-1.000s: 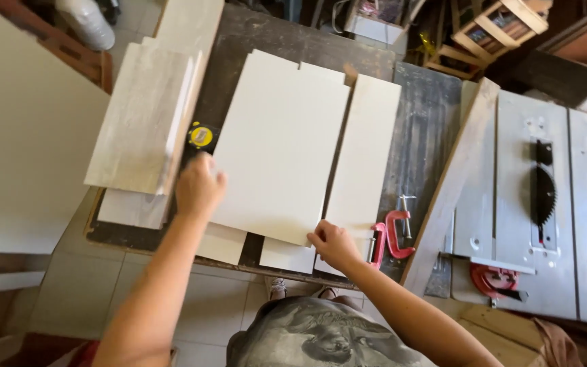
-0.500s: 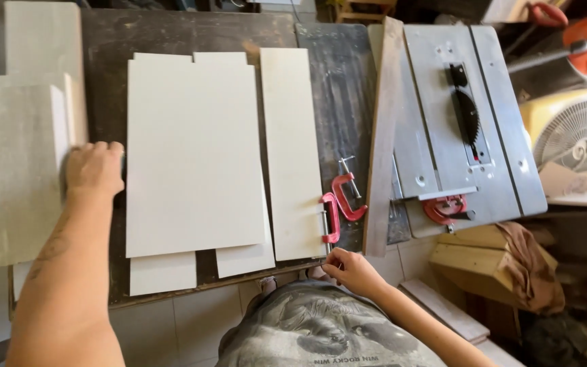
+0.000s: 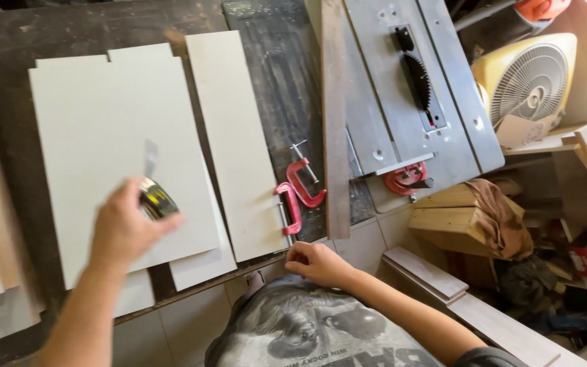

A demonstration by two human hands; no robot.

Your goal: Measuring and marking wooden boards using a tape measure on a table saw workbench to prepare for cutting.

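Note:
My left hand (image 3: 125, 228) holds a tape measure (image 3: 157, 198) over the large white board (image 3: 103, 136), with a short length of blade sticking up from it. A narrower white board (image 3: 236, 136) lies beside the large one on the dark workbench (image 3: 280, 75). My right hand (image 3: 317, 263) rests at the bench's front edge, fingers curled, just below the narrow board's near corner and close to two red C-clamps (image 3: 297, 194). It holds nothing that I can see.
A table saw (image 3: 409, 81) with its blade exposed stands to the right, a long wooden strip (image 3: 334, 122) lying along its left side. A third red clamp (image 3: 405, 178) sits at its front. A yellow fan (image 3: 528, 75), wood blocks and a brown cloth (image 3: 501, 214) fill the right.
My left hand has come from the left side of the bench onto the large board, now holding the tape measure. My right hand stays at the front edge. The view has shifted right.

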